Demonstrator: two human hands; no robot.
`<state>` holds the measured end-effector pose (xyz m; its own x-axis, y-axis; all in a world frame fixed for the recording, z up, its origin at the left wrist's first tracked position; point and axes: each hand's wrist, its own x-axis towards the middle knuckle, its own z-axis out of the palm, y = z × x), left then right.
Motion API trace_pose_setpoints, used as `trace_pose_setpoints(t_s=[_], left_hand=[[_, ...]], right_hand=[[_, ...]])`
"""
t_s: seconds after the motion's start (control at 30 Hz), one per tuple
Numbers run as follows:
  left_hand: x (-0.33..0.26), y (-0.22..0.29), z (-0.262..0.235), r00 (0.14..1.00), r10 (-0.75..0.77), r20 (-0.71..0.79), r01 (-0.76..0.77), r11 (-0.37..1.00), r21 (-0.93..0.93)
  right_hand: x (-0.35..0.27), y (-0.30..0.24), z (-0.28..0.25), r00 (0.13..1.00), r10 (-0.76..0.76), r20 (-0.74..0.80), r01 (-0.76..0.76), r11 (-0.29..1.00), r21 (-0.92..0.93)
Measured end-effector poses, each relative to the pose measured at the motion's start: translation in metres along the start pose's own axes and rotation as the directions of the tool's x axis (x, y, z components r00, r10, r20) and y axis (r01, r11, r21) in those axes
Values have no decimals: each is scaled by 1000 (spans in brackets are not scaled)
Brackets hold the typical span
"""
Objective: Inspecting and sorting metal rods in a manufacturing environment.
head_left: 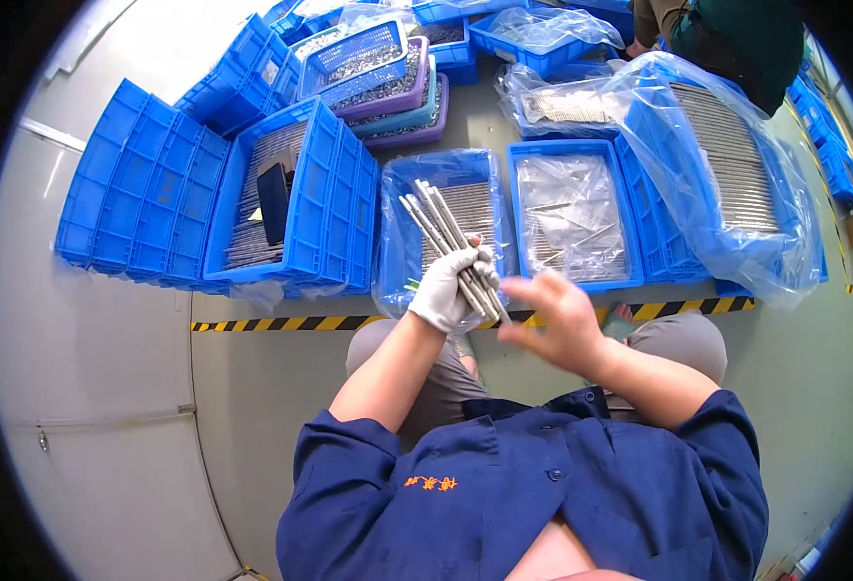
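Observation:
My left hand point(451, 289), in a white glove, is closed around a bundle of thin silver metal rods point(436, 218) that slants up to the left. Bare and slightly smeared by motion, my right hand point(559, 320) is beside the bundle's lower end, its fingers stretched apart with nothing seen in them. Beyond the left hand stands a blue crate lined with clear plastic point(397, 194), with more rods lying in it. To its right, a second blue crate point(516, 174) holds rods under a plastic sheet.
Stacked blue crates point(146, 184) rise at the left. A dark phone point(273, 203) lies on rods in a crate. Purple and teal baskets point(388, 121) of small metal parts stand behind. At right, a plastic-draped crate point(785, 208) holds rods. Another person point(746, 44) is at the far right.

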<state>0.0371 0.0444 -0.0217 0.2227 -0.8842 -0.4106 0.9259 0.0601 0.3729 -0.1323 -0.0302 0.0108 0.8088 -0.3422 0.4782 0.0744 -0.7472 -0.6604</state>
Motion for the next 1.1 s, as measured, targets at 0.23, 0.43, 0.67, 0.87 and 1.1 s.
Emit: trace_pose_setpoints(t_s=[0.23, 0.43, 0.67, 0.87, 1.1], left_hand=[[-74, -77, 28, 942, -317, 106, 226, 838, 497], [-103, -114, -2, 809, -522, 271, 372, 811, 451], [-98, -112, -5, 796, -546, 261, 496, 836, 235], [-67, -64, 37, 748, -475, 464, 410, 880, 239], [-47, -20, 52, 991, -128, -44, 113, 601, 792]], right_hand=[[1, 32, 5, 571, 383, 726, -798, 53, 600], [-54, 5, 15, 461, 257, 849, -867, -76, 493], [-50, 5, 9, 664, 415, 623, -688, 12, 725], [26, 20, -16, 843, 175, 509, -525, 59, 849], [46, 36, -28, 631, 647, 428, -632, 109, 767]])
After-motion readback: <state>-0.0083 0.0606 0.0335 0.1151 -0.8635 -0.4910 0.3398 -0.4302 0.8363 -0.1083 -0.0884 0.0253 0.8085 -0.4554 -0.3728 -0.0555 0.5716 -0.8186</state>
